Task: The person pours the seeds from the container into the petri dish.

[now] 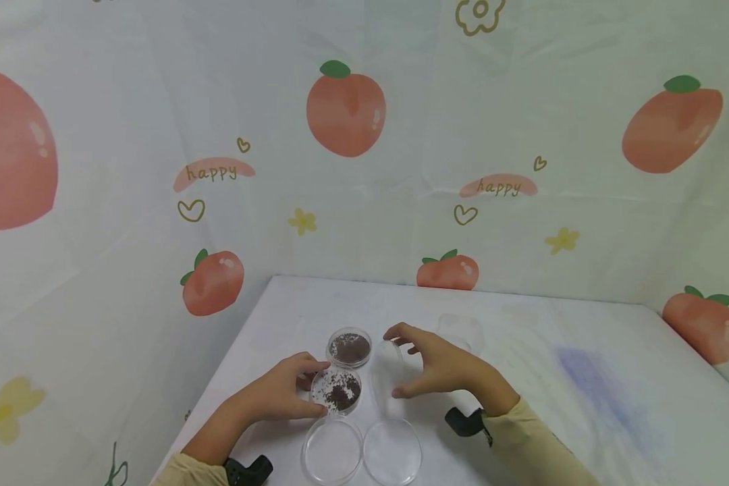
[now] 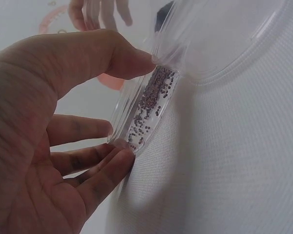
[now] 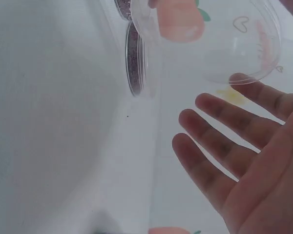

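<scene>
My left hand (image 1: 282, 388) grips the rim of a clear round petri dish (image 1: 343, 395) that holds dark granules and sits on the table. The left wrist view shows the thumb on one side of that dish (image 2: 149, 105) and fingertips on the other. Between thumb and index finger, my right hand (image 1: 440, 364) holds a clear petri dish lid (image 1: 387, 371) tilted up beside the granule dish. In the right wrist view the index fingertip touches the rim of the lid (image 3: 268, 75), while the other fingers extend free of it.
Behind the held dish stands a second petri dish (image 1: 349, 347) of dark granules. Nearer the front lie two clear round pieces, one on the left (image 1: 332, 451) and one on the right (image 1: 392, 452). A clear squarish container (image 1: 460, 327) stands beyond my right hand. Printed cloth hangs behind the table (image 1: 522, 337).
</scene>
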{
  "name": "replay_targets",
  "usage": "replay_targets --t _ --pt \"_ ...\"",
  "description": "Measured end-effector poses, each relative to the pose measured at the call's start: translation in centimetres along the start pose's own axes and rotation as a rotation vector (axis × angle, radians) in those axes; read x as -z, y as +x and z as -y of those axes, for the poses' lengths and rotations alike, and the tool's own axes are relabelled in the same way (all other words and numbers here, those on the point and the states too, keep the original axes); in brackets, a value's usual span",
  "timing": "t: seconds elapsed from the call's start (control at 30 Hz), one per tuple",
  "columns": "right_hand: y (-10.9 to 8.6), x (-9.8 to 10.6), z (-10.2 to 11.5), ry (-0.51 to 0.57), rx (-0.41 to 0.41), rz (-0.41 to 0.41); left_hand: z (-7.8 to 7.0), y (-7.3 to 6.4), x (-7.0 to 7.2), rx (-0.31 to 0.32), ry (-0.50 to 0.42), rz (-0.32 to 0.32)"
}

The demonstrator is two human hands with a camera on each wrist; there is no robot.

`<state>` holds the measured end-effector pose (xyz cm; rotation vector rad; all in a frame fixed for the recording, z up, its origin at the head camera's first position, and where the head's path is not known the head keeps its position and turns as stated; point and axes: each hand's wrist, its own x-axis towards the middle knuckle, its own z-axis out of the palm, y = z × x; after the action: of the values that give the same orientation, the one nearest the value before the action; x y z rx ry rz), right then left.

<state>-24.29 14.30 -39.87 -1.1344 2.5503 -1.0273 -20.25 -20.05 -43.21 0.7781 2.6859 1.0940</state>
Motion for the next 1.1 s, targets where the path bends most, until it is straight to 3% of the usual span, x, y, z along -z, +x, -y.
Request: replay_targets --t 0.6,1.1 --pt "0.01 -0.27 0.33 -0.021 0.027 0.006 0.34 0.01 -0.04 -0.004 -0.004 -0.003" --pt "-0.04 -0.66 0.08 -0.031 -0.024 0.019 -0.03 -0.05 0.02 0.004 -0.01 -0.002"
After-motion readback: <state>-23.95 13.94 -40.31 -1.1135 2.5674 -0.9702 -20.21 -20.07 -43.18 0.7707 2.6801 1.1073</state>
